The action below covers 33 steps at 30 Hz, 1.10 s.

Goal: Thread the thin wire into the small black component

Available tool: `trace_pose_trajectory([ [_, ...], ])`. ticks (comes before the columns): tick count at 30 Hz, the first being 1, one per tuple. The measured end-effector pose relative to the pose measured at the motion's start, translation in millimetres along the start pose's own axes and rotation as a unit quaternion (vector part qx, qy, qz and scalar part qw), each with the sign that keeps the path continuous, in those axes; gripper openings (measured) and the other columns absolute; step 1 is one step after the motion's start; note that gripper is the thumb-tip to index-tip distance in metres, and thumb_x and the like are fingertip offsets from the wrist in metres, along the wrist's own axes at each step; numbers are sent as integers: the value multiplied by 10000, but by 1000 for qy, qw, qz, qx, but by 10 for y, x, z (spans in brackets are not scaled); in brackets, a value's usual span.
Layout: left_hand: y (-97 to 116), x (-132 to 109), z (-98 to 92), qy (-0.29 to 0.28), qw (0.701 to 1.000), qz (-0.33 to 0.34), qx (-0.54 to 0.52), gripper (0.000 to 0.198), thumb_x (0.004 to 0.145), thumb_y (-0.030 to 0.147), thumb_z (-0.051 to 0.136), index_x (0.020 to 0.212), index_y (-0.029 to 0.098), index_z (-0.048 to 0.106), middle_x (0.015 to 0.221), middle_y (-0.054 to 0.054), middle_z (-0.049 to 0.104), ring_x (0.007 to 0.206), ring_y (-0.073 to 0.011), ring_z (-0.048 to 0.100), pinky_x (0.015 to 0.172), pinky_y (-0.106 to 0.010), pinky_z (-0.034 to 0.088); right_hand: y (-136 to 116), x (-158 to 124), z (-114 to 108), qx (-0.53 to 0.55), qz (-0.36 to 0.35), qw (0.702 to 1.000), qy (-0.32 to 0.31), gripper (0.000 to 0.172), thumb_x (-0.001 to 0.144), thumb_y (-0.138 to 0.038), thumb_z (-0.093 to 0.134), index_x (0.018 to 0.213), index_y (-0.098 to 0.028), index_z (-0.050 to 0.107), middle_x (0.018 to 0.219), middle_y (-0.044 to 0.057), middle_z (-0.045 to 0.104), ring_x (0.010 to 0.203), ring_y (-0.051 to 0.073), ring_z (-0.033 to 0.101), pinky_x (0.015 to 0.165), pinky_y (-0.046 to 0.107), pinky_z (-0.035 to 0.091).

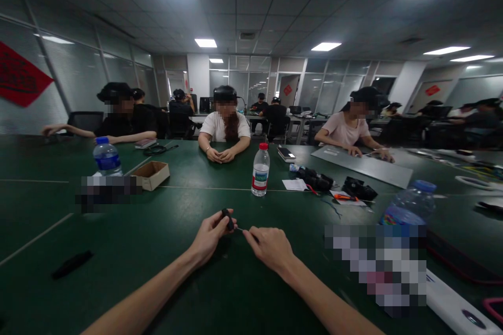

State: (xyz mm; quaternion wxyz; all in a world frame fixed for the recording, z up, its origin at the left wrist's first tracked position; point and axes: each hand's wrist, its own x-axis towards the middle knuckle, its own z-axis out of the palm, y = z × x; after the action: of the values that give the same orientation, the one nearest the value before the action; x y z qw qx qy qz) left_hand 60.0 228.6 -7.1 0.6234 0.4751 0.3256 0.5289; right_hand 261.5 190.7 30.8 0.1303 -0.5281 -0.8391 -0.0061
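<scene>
While left hand (210, 235) is gripping small black part (227, 218), right hand (269, 246) just beside is pinching its thin wire (239, 229): I am judging steady, straight tension best.

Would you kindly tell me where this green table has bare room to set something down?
Bare tabletop lies between the left hand, pinching a small black part, and the flat black strip, and from both hands up to the red-capped bottle. Right of the right hand it is crowded: blue-capped bottle, papers, black gear.
</scene>
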Motion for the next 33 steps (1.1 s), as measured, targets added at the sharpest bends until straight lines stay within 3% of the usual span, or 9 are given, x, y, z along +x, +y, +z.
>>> trace_pose_trajectory([
  [11,63,-29,39,-26,999,-3,47,541,805,446,683,1246,142,600,1023,-112,705,921,-224,639,880,-355,481,-5,27,-27,-8,12,1000,-3,512,1026,-445,236,879,-203,663,725,24,674,560,115,583,522,214,344],
  [24,169,-41,81,-46,992,-25,113,430,829,445,640,1159,171,657,959,-85,712,904,-233,630,853,-331,476,44,-22,128,16,12,999,26,551,1022,-453,219,807,-218,669,689,38,657,554,131,591,512,249,306],
  [30,228,-62,82,-59,991,5,119,395,834,419,638,1124,150,645,955,-85,709,878,-214,626,837,-314,472,-21,-12,64,-14,12,1000,9,564,1021,-469,206,845,-212,676,721,45,678,565,136,598,517,232,330],
  [33,238,-114,101,-35,992,18,118,412,800,444,670,1072,135,647,917,-86,717,832,-211,636,793,-303,477,-79,-34,-10,-25,16,1000,0,549,1023,-458,211,877,-208,678,766,52,699,573,133,610,521,217,350],
])
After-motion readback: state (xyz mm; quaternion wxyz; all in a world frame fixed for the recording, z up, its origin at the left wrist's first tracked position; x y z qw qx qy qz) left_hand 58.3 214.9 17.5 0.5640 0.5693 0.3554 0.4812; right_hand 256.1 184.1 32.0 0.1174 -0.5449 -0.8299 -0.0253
